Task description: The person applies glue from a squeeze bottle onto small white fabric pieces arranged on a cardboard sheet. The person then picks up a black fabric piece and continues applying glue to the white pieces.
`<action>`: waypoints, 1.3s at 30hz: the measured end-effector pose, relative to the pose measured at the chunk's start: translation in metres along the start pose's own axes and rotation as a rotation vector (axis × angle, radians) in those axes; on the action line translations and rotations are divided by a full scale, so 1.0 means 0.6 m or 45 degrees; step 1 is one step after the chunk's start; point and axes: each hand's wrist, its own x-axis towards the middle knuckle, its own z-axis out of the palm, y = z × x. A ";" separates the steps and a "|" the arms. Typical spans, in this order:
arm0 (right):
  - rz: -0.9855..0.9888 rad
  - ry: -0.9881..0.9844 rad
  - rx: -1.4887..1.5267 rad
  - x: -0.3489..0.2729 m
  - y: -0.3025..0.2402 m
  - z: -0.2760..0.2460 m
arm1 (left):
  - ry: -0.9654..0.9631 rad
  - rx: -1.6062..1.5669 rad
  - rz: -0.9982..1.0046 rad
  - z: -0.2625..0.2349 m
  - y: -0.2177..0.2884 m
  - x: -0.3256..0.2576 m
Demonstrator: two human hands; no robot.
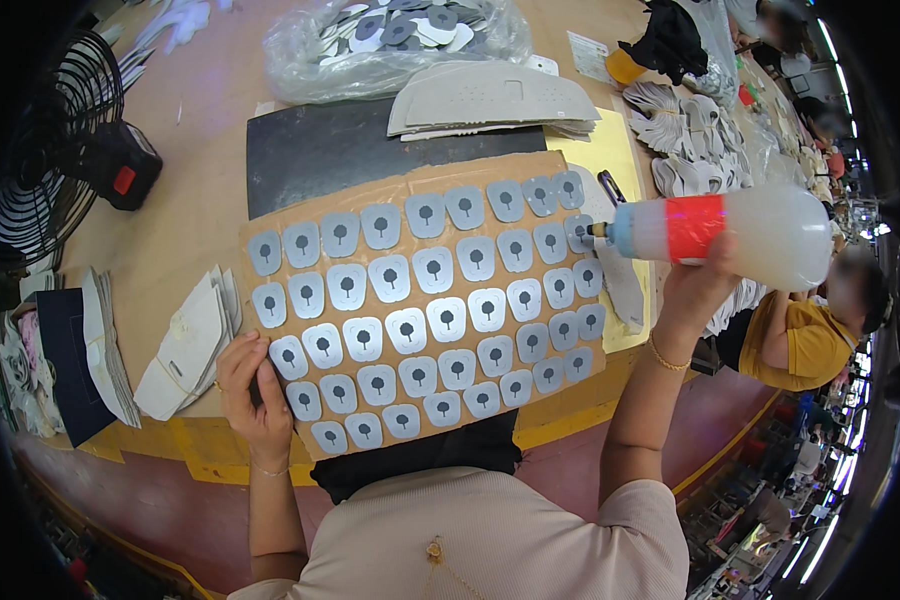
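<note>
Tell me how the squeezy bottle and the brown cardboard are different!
The bottle is rounded and cloudy white with a red band; the cardboard is flat and brown. The bottle is tipped over in the right hand, nozzle pointing left; the cardboard has the left hand at its edge. The cardboard carries rows of grey patches; the bottle has none. Each has one hand at it.

Patches (446, 318) are silvery grey with a dark tree-shaped print (406, 331), cardboard (430, 176) is plain brown, bottle (775, 238) is cloudy white with a red band (695, 227) and pale blue collar (623, 231), counter (200, 225) is kinda tan
</note>
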 end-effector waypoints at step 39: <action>0.401 0.058 0.680 0.023 -0.036 -0.036 | -0.005 -0.018 -0.007 -0.001 -0.001 -0.001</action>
